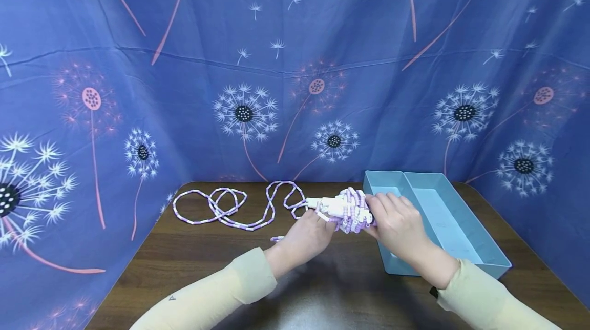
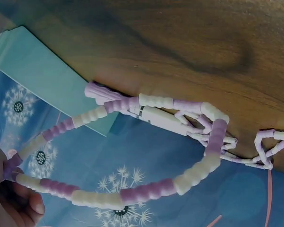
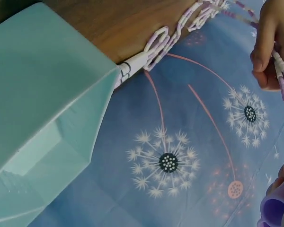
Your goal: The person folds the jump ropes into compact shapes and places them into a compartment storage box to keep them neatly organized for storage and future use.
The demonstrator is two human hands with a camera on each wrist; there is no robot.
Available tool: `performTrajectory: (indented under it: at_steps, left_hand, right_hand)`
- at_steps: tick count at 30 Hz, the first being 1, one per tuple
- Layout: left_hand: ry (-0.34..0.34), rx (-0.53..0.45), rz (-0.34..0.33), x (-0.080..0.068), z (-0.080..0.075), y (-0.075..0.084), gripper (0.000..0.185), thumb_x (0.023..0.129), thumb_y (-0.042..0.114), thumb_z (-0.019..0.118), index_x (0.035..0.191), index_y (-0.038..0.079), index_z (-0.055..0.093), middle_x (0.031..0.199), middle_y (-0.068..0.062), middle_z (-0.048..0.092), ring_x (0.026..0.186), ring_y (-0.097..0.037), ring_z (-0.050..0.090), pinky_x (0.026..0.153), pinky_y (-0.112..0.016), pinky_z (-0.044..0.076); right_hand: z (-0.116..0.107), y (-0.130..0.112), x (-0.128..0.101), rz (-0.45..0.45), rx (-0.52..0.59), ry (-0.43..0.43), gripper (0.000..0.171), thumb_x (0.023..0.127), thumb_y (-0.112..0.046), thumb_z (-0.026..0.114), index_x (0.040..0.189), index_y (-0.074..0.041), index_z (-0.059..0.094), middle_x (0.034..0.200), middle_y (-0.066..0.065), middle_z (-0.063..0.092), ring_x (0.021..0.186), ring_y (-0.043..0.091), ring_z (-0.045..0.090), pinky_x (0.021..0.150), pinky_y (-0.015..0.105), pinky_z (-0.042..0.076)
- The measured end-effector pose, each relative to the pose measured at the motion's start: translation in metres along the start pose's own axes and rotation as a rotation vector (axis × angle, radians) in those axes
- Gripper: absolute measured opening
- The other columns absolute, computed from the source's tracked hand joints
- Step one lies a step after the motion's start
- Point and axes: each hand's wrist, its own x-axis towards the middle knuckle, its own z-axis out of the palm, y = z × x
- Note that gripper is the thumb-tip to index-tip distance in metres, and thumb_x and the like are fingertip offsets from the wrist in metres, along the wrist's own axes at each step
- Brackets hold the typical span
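A jump rope with purple and white beads is bunched in folds (image 1: 352, 209) between my two hands. My left hand (image 1: 310, 235) pinches the rope; in the left wrist view a wide beaded loop (image 2: 149, 191) runs out from its fingers. My right hand (image 1: 398, 220) grips the right side of the bunch. Beside the right hand's fingers, a hollow purple handle end (image 3: 274, 210) shows at the right wrist view's lower corner. Behind the bunch lies a white handle (image 2: 161, 118) with a purple end, close to the tray. The right palm is hidden.
More of the beaded rope (image 1: 249, 226) lies in loose curves at the table's back left. A blue-green tray (image 1: 500, 263) with a divider stands at the right, partly behind my right hand. A blue dandelion-print cloth (image 1: 286, 115) hangs behind the wooden table (image 1: 184, 268).
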Motion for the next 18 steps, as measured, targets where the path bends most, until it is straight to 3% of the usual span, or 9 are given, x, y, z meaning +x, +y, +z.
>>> performTrajectory:
  at_steps: [10, 15, 18]
  left_hand:
    - [0.097, -0.023, -0.101, 0.0, -0.002, 0.007, 0.032, 0.099, 0.01, 0.024, 0.084, 0.013, 0.052, 0.064, 0.004, 0.052, 0.058, -0.013, 0.046, 0.052, -0.025, 0.032]
    - [0.143, -0.027, -0.133, -0.003, -0.007, 0.01, 0.032, 0.096, 0.005, 0.024, 0.079, 0.012, 0.05, 0.059, 0.005, 0.051, 0.054, -0.013, 0.044, 0.05, -0.026, 0.03]
    - [0.128, -0.028, -0.123, -0.008, -0.011, 0.012, 0.031, 0.096, 0.005, 0.024, 0.078, 0.011, 0.049, 0.056, 0.004, 0.05, 0.051, -0.012, 0.042, 0.048, -0.025, 0.03]
  right_hand:
    - [0.004, 0.007, -0.003, 0.019, -0.058, -0.068, 0.049, 0.097, -0.04, 0.04, 0.094, 0.005, 0.061, 0.073, 0.015, 0.06, 0.058, 0.031, 0.053, 0.042, 0.037, 0.033]
    - [0.005, 0.016, -0.006, 0.046, -0.078, -0.141, 0.042, 0.076, -0.029, 0.065, 0.098, 0.006, 0.059, 0.074, 0.017, 0.06, 0.059, 0.032, 0.054, 0.043, 0.039, 0.036]
    - [0.005, 0.021, -0.01, 0.044, -0.094, -0.212, 0.053, 0.062, -0.022, 0.081, 0.1, 0.006, 0.058, 0.076, 0.017, 0.061, 0.06, 0.033, 0.055, 0.045, 0.039, 0.04]
